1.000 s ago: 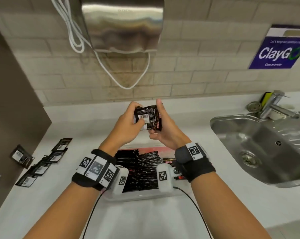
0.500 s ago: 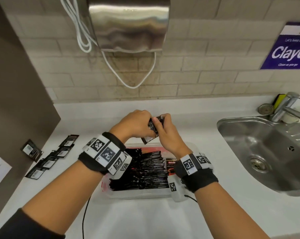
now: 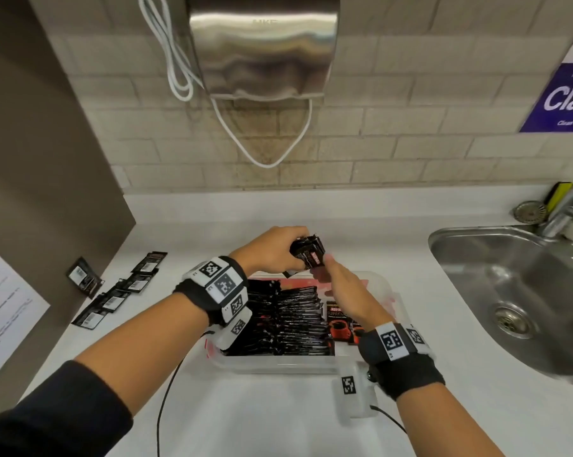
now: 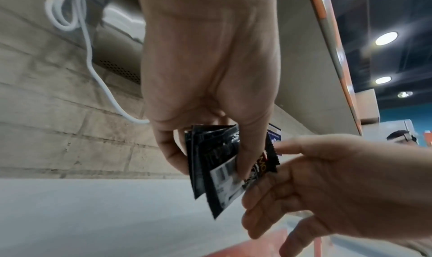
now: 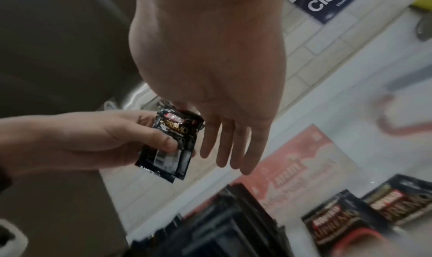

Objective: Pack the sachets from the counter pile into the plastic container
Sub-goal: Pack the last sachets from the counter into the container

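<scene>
My left hand (image 3: 286, 250) grips a small stack of black sachets (image 3: 308, 253) from above, just past the far rim of the clear plastic container (image 3: 278, 368). The left wrist view shows the thumb and fingers of the left hand (image 4: 210, 161) pinching the stack (image 4: 215, 168). My right hand (image 3: 328, 268) is beside the stack with straight fingers (image 5: 230, 146), one fingertip touching its right edge. Rows of black sachets (image 3: 285, 319) stand packed in the container. The counter pile (image 3: 120, 288) lies at the left.
A steel sink (image 3: 522, 291) with a tap (image 3: 572, 209) is set in the counter at the right. A dark panel (image 3: 41, 192) with a paper sheet (image 3: 1, 308) bounds the left side. A hand dryer (image 3: 262, 44) with a white cable hangs on the tiled wall.
Both hands have come down with the sachet stack from chest height to just above the container's far end. My right hand's fingers have straightened beside the stack.
</scene>
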`<action>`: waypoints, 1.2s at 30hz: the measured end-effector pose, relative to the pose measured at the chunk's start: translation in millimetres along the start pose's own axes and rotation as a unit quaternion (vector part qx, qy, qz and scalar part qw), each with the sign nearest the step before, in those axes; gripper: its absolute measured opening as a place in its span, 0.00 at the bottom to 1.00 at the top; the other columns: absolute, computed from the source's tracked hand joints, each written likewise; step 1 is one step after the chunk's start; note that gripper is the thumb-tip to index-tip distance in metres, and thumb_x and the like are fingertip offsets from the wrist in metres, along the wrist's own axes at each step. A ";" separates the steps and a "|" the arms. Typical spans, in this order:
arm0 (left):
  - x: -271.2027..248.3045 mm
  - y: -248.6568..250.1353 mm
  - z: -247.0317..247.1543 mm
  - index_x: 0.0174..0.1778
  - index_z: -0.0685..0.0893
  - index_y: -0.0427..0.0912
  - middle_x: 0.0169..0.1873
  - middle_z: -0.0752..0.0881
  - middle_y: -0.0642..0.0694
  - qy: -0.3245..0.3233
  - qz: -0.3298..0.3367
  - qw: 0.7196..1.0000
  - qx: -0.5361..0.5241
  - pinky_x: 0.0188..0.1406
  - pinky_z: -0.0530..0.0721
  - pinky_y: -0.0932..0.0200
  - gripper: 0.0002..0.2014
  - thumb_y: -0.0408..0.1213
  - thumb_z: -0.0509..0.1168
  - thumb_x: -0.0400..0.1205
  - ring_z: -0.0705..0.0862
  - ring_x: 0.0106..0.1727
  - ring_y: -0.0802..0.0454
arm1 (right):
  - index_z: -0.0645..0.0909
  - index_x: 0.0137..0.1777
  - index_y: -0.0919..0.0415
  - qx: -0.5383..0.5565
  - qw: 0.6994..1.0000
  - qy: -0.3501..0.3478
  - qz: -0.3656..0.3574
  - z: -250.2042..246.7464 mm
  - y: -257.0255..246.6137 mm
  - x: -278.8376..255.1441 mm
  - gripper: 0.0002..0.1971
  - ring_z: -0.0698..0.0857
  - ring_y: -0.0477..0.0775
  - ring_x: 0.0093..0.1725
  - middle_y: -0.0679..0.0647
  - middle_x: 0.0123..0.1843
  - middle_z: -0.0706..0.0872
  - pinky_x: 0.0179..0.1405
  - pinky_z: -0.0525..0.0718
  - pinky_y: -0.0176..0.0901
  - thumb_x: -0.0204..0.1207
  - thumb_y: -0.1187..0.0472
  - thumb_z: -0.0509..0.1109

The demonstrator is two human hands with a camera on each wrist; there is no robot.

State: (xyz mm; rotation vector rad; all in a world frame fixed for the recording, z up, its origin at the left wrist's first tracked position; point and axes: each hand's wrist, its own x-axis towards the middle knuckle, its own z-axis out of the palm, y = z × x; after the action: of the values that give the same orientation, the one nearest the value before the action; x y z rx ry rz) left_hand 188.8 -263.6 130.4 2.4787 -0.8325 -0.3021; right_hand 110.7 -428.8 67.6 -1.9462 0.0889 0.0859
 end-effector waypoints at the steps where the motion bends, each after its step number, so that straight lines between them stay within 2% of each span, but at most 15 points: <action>1: 0.1 -0.5 3.8 0.48 0.76 0.49 0.39 0.83 0.54 -0.007 0.004 1.000 0.008 0.35 0.75 0.64 0.15 0.31 0.75 0.77 0.82 0.40 0.54 | 0.79 0.64 0.50 -0.011 1.000 -0.012 0.004 1.4 2.6 -2.1 0.21 0.81 0.48 0.63 0.51 0.65 0.83 0.67 0.78 0.50 0.91 0.45 0.45; 4: 0.9 -5.7 13.5 0.52 0.77 0.47 0.44 0.85 0.49 -0.019 0.000 1.000 0.003 0.38 0.79 0.63 0.14 0.31 0.74 0.78 0.84 0.43 0.51 | 0.76 0.61 0.43 0.005 0.999 -0.053 0.002 2.0 7.7 -4.4 0.14 0.78 0.38 0.61 0.46 0.64 0.81 0.60 0.74 0.42 0.89 0.50 0.48; 6: 1.8 -8.7 18.5 0.51 0.75 0.47 0.46 0.84 0.48 -0.020 -0.009 1.000 0.006 0.37 0.76 0.64 0.13 0.31 0.74 0.79 0.83 0.45 0.49 | 0.75 0.62 0.43 0.002 0.996 -0.087 -0.001 1.5 10.8 -4.4 0.12 0.80 0.32 0.55 0.42 0.60 0.82 0.51 0.74 0.32 0.88 0.56 0.51; 8: 3.2 -9.4 23.8 0.54 0.75 0.43 0.50 0.84 0.45 -0.022 -0.017 0.999 0.020 0.41 0.77 0.61 0.14 0.32 0.73 0.80 0.82 0.49 0.48 | 0.76 0.61 0.44 -0.003 0.992 -0.123 0.000 3.0 13.7 -6.2 0.15 0.83 0.27 0.46 0.40 0.54 0.83 0.42 0.78 0.24 0.84 0.65 0.57; 9: 3.6 -8.7 26.5 0.56 0.74 0.42 0.52 0.83 0.44 -0.022 -0.019 0.999 0.022 0.44 0.78 0.58 0.14 0.33 0.73 0.81 0.82 0.51 0.47 | 0.77 0.61 0.45 -0.007 0.990 -0.137 -0.003 4.3 15.4 -6.6 0.18 0.84 0.26 0.45 0.41 0.53 0.84 0.42 0.79 0.23 0.80 0.68 0.59; 10: 4.1 -7.7 29.2 0.56 0.73 0.41 0.52 0.83 0.43 -0.023 -0.019 0.999 0.024 0.45 0.79 0.57 0.14 0.32 0.72 0.81 0.82 0.51 0.47 | 0.78 0.62 0.44 -0.012 0.989 -0.149 -0.005 5.8 18.0 -6.7 0.20 0.85 0.28 0.46 0.43 0.53 0.85 0.45 0.81 0.24 0.77 0.69 0.61; 12: 5.5 -5.9 35.0 0.57 0.73 0.38 0.52 0.83 0.41 -0.025 -0.018 0.999 0.029 0.45 0.79 0.54 0.14 0.31 0.71 0.81 0.82 0.52 0.45 | 0.79 0.63 0.44 -0.037 0.987 -0.156 -0.005 9.3 25.9 -7.0 0.22 0.84 0.34 0.56 0.48 0.60 0.83 0.57 0.82 0.35 0.72 0.66 0.63; 14: 7.6 -6.4 42.1 0.55 0.73 0.39 0.51 0.81 0.43 -0.027 -0.014 0.998 0.058 0.47 0.77 0.51 0.12 0.31 0.70 0.81 0.80 0.54 0.44 | 0.80 0.67 0.47 -0.069 0.987 -0.147 0.011 11.9 33.9 -7.8 0.25 0.77 0.47 0.68 0.49 0.68 0.76 0.69 0.74 0.45 0.69 0.57 0.63; 17: 10.0 -9.8 55.4 0.56 0.70 0.46 0.55 0.79 0.45 -0.032 0.004 0.987 0.157 0.56 0.71 0.49 0.13 0.33 0.66 0.82 0.74 0.61 0.44 | 0.78 0.68 0.47 -0.059 0.992 -0.115 0.012 16.4 45.4 -10.1 0.21 0.74 0.49 0.70 0.47 0.67 0.74 0.68 0.70 0.43 0.74 0.56 0.65; 20: 12.0 -12.4 67.0 0.67 0.70 0.40 0.63 0.74 0.42 -0.042 0.025 0.969 0.242 0.58 0.71 0.51 0.17 0.35 0.65 0.83 0.71 0.64 0.43 | 0.79 0.70 0.53 -0.045 0.995 -0.094 0.003 16.9 52.0 -9.7 0.21 0.80 0.49 0.66 0.49 0.66 0.81 0.69 0.76 0.48 0.76 0.58 0.66; 22: 12.0 -12.7 70.5 0.70 0.69 0.38 0.64 0.71 0.40 -0.040 0.032 0.956 0.289 0.53 0.71 0.53 0.20 0.37 0.64 0.84 0.71 0.63 0.42 | 0.79 0.70 0.54 -0.030 0.995 -0.098 0.013 15.7 54.4 -9.2 0.21 0.83 0.50 0.63 0.49 0.63 0.85 0.66 0.80 0.50 0.76 0.57 0.67; 25: 10.7 -12.9 74.5 0.72 0.66 0.38 0.65 0.70 0.40 -0.038 0.030 0.942 0.331 0.49 0.67 0.54 0.24 0.32 0.64 0.80 0.69 0.63 0.42 | 0.79 0.67 0.54 -0.018 0.997 -0.073 0.026 15.0 59.1 -7.0 0.18 0.84 0.51 0.60 0.49 0.60 0.86 0.62 0.81 0.48 0.78 0.56 0.69; 28: 8.6 -11.0 77.9 0.74 0.64 0.40 0.67 0.70 0.41 -0.043 0.023 0.931 0.362 0.55 0.69 0.51 0.28 0.32 0.65 0.78 0.69 0.65 0.42 | 0.78 0.61 0.54 0.013 0.999 -0.040 0.024 16.5 63.0 -4.0 0.13 0.84 0.50 0.56 0.50 0.55 0.85 0.52 0.79 0.41 0.79 0.56 0.71; 31: 6.5 -11.6 77.4 0.75 0.63 0.43 0.69 0.69 0.41 -0.058 0.033 0.922 0.381 0.63 0.68 0.47 0.28 0.37 0.63 0.79 0.68 0.68 0.42 | 0.76 0.59 0.54 0.010 0.999 -0.027 0.019 18.6 66.6 -2.2 0.10 0.83 0.44 0.50 0.49 0.51 0.84 0.46 0.76 0.35 0.81 0.56 0.70; 36: 0.3 -13.9 68.1 0.85 0.56 0.46 0.73 0.67 0.42 -0.078 0.038 0.929 0.360 0.68 0.66 0.48 0.32 0.45 0.56 0.84 0.66 0.71 0.43 | 0.76 0.56 0.55 -0.002 1.000 -0.004 0.008 19.1 67.3 0.4 0.06 0.82 0.38 0.37 0.48 0.45 0.85 0.33 0.73 0.27 0.82 0.58 0.68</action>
State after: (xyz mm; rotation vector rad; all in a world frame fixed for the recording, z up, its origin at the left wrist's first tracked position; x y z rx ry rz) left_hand 171.7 -281.0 65.3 3.1086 -1.2844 -0.1856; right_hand 103.8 -435.8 -1.7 -1.9486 0.0993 0.1057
